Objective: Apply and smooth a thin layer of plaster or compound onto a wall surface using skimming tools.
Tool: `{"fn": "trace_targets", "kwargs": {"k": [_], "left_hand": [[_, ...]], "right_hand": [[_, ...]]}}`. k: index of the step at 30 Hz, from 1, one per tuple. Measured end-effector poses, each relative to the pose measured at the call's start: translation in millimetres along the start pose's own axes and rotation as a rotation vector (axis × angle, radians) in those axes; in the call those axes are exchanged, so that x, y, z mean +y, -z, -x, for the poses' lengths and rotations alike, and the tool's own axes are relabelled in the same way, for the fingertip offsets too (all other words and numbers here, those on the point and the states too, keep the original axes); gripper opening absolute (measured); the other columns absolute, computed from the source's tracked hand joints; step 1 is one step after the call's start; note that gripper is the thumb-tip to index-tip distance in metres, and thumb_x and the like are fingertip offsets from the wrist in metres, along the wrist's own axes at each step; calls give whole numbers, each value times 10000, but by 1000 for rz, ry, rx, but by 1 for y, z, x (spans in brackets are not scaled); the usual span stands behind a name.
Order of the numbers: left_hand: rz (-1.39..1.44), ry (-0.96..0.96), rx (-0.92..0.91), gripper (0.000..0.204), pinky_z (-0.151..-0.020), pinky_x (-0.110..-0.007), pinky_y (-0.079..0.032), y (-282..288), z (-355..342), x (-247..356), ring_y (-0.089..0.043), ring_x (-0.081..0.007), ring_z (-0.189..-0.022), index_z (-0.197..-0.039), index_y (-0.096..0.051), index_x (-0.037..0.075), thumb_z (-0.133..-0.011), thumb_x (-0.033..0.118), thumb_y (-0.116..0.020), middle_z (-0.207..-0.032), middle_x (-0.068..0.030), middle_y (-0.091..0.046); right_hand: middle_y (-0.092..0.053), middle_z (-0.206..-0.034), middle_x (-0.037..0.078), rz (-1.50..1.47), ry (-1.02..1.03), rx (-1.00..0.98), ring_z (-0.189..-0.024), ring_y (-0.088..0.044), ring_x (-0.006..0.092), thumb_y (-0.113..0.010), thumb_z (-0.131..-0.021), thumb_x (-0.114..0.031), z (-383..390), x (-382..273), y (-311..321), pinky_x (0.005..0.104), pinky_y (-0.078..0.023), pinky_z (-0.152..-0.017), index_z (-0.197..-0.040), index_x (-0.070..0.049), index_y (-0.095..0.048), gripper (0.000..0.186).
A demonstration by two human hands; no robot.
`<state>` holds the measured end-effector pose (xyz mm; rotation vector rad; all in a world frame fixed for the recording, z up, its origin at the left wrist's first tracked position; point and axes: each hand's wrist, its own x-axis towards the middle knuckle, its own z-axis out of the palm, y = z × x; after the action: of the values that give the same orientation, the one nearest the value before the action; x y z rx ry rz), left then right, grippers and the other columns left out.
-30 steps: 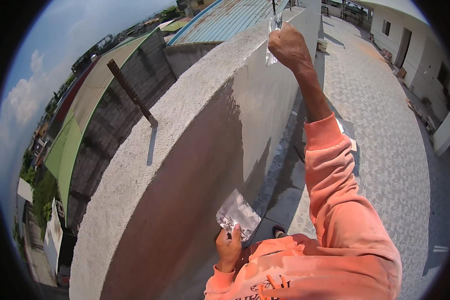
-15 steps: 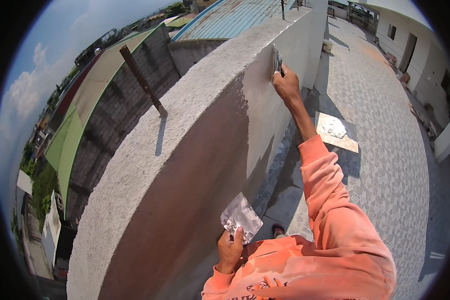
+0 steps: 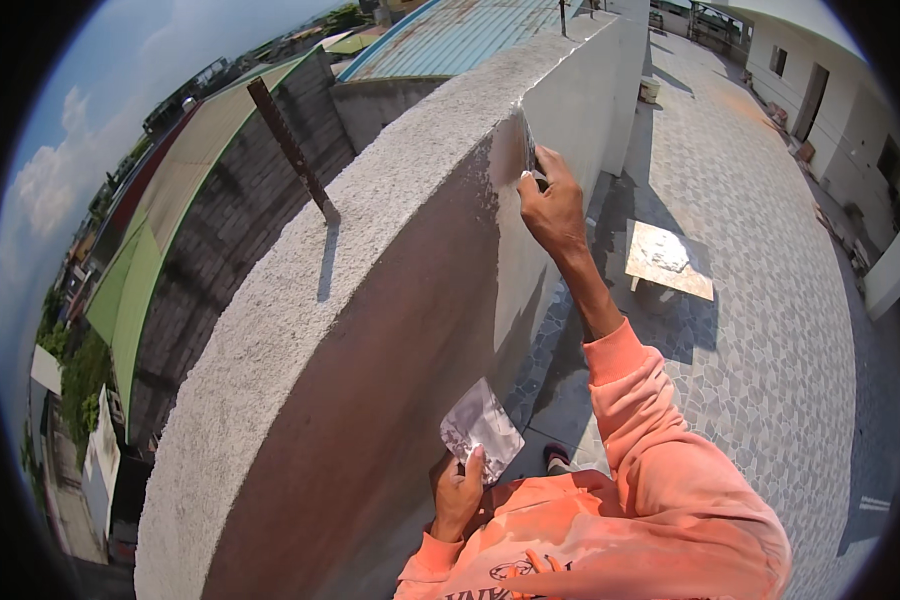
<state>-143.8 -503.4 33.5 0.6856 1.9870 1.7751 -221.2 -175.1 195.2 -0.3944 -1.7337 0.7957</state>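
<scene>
My right hand (image 3: 553, 208) is stretched out ahead and closed round a putty knife (image 3: 528, 142). Its blade, seen nearly edge-on, presses on the side of a wall (image 3: 370, 370) just under the top edge, where pale smooth coating meets bare brownish-grey plaster. A little white paste shows at the blade's upper corner. Low in front of my body, my left hand (image 3: 458, 497) grips a flat, squarish metal plate (image 3: 484, 425) smeared with putty, thumb on its face. Any handle of the plate is hidden by the fingers.
A rusty steel bar (image 3: 292, 150) rises from the rough wall top. On the patterned paving (image 3: 770, 330) to the right, a raised board (image 3: 685, 283) bears a heap of white putty (image 3: 662, 250). A bucket (image 3: 649, 90) stands farther along the wall; roofs lie beyond it.
My right hand has drawn the putty knife toward me and leftward along the wall's upper side. My left hand keeps the metal plate in nearly the same place.
</scene>
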Motion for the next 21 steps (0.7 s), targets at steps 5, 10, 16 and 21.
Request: {"fn": "trace_targets", "kwargs": {"k": [5,10,16,21], "left_hand": [[-27,25,-15,201,-516,-201,-330,2,0,-1,-425,-31,-622,-958,-618,4,-950,197,-564,-752,39,-541],[15,-18,1,199,-496,-204,-315,1,0,-8,-411,-26,-601,-957,-617,6,-951,198,-563,-734,43,-531],[8,-1,8,191,-490,-201,-306,3,1,-15,-403,-22,-592,-973,-614,10,-950,192,-563,-720,52,-523],[29,83,-40,178,-501,-193,-316,4,4,-3,-410,-21,-603,-979,-612,12,-949,180,-562,-734,46,-533]], "right_hand": [[-566,-1169,154,-24,27,0,-925,-615,225,-517,-822,-21,14,-19,-3,286,-511,-691,-1233,29,-524,414],[-557,-1141,175,1,83,-3,-970,-596,289,-534,-808,-11,26,-30,-6,330,-499,-755,-1207,44,-517,403],[-517,-1136,186,91,137,1,-1018,-528,360,-583,-765,-19,44,-53,-17,405,-490,-799,-1178,73,-514,429],[-503,-1125,189,262,242,17,-968,-520,353,-603,-700,-16,67,-83,-29,415,-504,-753,-1166,69,-511,483]]}}
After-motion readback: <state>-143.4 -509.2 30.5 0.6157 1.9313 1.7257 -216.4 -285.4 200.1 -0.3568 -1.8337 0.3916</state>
